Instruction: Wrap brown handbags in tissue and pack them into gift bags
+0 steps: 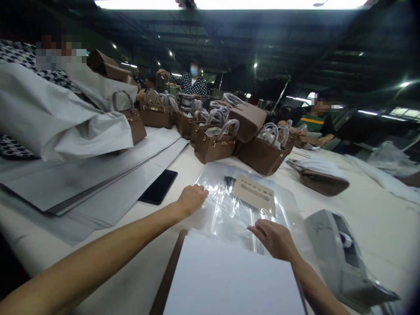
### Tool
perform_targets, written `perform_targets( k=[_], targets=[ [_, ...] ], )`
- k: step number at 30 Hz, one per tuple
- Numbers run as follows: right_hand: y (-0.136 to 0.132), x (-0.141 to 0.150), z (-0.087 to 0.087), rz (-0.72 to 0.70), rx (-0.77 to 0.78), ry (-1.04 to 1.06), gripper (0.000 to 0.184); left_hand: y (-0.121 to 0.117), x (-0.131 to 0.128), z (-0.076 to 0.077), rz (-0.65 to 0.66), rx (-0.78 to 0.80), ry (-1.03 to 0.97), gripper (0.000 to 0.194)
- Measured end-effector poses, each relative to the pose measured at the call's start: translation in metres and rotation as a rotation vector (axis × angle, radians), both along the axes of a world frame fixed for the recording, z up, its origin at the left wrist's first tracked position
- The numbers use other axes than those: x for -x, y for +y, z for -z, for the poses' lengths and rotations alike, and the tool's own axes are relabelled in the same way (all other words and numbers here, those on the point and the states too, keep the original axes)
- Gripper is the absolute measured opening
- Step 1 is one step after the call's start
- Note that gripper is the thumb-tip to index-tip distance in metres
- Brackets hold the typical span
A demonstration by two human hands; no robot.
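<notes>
A clear plastic bag (229,210) lies flat on the white table (377,218) in front of me. Inside or on it sits a tan card tag (254,194) with a small dark piece at its upper left. My left hand (192,199) is closed in a loose fist and rests on the bag's left edge. My right hand (274,238) lies on the bag's near edge with its fingers curled down, gripping the plastic. A white sheet on a brown board (229,280) lies just under my hands at the table's near edge.
A black phone (158,187) lies left of the bag. Stacked grey paper sheets (82,179) cover the left side. Several brown handbags (216,146) stand in rows beyond. A grey tape dispenser (341,258) sits at right. Other people work at the far side.
</notes>
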State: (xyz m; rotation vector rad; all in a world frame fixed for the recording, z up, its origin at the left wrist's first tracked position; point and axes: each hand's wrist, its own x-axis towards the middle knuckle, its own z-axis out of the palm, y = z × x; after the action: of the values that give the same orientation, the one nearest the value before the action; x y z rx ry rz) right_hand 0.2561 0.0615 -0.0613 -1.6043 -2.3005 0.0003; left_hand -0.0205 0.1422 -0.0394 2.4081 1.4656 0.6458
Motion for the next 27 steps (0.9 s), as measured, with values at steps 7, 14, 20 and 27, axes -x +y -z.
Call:
perform_targets(
  k=[7,14,20,27],
  targets=[
    [-0.033,-0.069,0.020,0.393,0.116,-0.236,0.024,-0.003,0.035,0.007,-0.302,0.157,-0.666,0.026],
    [-0.046,-0.085,0.030,0.744,0.275,1.295,0.038,-0.009,0.018,0.023,-0.337,0.248,-1.184,0.025],
    [-0.040,-0.071,0.041,0.701,0.064,1.871,0.043,-0.028,0.006,0.026,-0.258,0.129,-0.898,0.033],
    [-0.042,-0.041,0.036,0.721,0.014,1.817,0.050,-0.031,0.001,0.014,-0.160,0.176,-0.515,0.037]
  ],
)
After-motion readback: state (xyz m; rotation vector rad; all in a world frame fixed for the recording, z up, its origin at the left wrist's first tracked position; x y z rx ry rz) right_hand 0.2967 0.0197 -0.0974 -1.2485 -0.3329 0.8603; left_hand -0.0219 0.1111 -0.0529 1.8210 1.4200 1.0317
